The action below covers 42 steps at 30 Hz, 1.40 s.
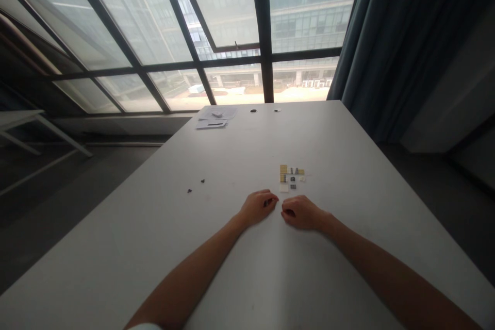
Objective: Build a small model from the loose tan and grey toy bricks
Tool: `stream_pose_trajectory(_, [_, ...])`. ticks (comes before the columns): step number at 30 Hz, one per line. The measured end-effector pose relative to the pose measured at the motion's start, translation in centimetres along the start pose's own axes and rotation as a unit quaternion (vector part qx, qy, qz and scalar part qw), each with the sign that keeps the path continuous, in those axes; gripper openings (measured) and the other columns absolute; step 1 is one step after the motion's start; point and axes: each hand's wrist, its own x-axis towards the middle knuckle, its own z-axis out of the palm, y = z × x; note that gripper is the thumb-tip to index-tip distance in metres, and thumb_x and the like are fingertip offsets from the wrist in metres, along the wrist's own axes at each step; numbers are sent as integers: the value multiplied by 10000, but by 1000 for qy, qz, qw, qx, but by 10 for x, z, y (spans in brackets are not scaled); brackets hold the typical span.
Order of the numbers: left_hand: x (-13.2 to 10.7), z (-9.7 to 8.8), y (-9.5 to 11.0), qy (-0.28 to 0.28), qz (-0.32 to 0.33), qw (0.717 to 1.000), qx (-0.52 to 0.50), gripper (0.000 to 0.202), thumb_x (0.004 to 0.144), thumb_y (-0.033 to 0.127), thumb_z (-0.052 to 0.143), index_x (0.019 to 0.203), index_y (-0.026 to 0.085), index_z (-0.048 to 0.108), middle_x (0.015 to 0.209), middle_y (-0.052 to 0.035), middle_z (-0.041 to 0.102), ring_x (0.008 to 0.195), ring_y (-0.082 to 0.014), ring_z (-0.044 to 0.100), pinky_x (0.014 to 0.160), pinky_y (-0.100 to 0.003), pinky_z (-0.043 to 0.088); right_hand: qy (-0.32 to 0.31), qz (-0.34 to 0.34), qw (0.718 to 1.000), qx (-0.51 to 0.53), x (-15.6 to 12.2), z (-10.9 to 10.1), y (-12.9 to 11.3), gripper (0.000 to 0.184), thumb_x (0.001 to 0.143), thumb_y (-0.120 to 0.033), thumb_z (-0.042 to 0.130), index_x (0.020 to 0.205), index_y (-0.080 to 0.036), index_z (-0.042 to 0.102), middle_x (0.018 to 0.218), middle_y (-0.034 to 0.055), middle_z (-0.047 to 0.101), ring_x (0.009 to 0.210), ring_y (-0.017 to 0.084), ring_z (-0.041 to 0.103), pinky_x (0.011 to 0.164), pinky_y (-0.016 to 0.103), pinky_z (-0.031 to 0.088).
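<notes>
My left hand (258,207) rests low over the white table, its fingers curled into a pinch. A dark patch shows between its thumb and fingers, too small to tell whether it is a piece or shadow. Just to its right, my right hand (303,211) is closed with the fingers bent inward; what they hold, if anything, is hidden. A narrow gap separates the fingertips of both hands. Beyond them lies a group of small building-block-like pieces: tan blocks (283,169), dark grey pieces (293,186) and a flat cream piece (284,188).
Two small dark pieces, one nearer (189,191) and one farther (202,181), lie to the left on the white table (240,149). Papers (212,124) with a dark pen-like item sit at the far left corner. A blue curtain (371,51) hangs at right, beside large windows.
</notes>
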Motion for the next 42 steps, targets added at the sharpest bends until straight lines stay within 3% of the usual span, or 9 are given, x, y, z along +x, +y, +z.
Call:
stream_pose_trajectory(12, [2,-1,2,15,1,1000,-13,227,925,259,545,958,243,769,867,-11,703,737,-125,602,695,-226,438,6,3,1000,15,-1,1,1,201,810,-173,580,613,-178,540,623,-12,570,573,109,398,598,258,258])
stream_pose_trajectory(16, [7,-18,2,55,-10,998,-16,232,930,273,547,946,218,771,788,-13,674,677,-121,556,662,-232,421,3,3,1000,19,-3,3,4,212,813,-173,571,607,-176,519,635,-11,566,579,106,390,604,254,254])
stream_pose_trajectory(20, [12,-50,-5,125,-26,992,-14,247,939,288,536,959,204,767,797,-17,679,670,-120,542,677,-239,428,0,3,1000,31,-3,4,5,233,827,-182,551,602,-177,491,641,-14,553,577,101,381,606,251,248])
stream_pose_trajectory(25, [12,-97,-38,178,-104,977,44,250,912,302,548,946,204,775,872,-31,730,704,-139,586,732,-262,458,-1,8,999,36,-3,2,3,259,835,-188,539,589,-178,457,619,-22,512,567,99,354,597,257,231])
stream_pose_trajectory(28, [4,-124,-70,202,-216,951,94,259,893,325,558,952,201,778,911,-40,754,770,-169,637,764,-274,475,-5,9,999,41,-3,2,2,257,834,-186,532,593,-178,441,620,-24,504,570,97,358,599,257,227])
stream_pose_trajectory(32, [-15,-152,-109,188,-345,910,131,243,846,332,609,977,223,783,953,-41,770,862,-189,686,772,-257,490,-5,12,999,39,-3,2,2,256,834,-188,525,596,-178,433,617,-27,495,568,97,343,601,255,227])
stream_pose_trajectory(38, [-40,-165,-146,124,-469,857,173,293,749,313,708,1028,244,767,1029,-53,768,968,-214,693,781,-261,497,-10,13,999,40,-4,5,5,253,836,-195,524,597,-177,446,627,-21,502,575,99,358,599,259,233])
stream_pose_trajectory(42, [-47,-161,-158,102,-494,846,171,322,711,323,750,1021,237,759,1059,-78,763,1004,-242,694,788,-280,504,-6,12,999,35,-4,6,7,260,845,-198,519,596,-179,446,627,-19,509,571,102,357,598,260,235])
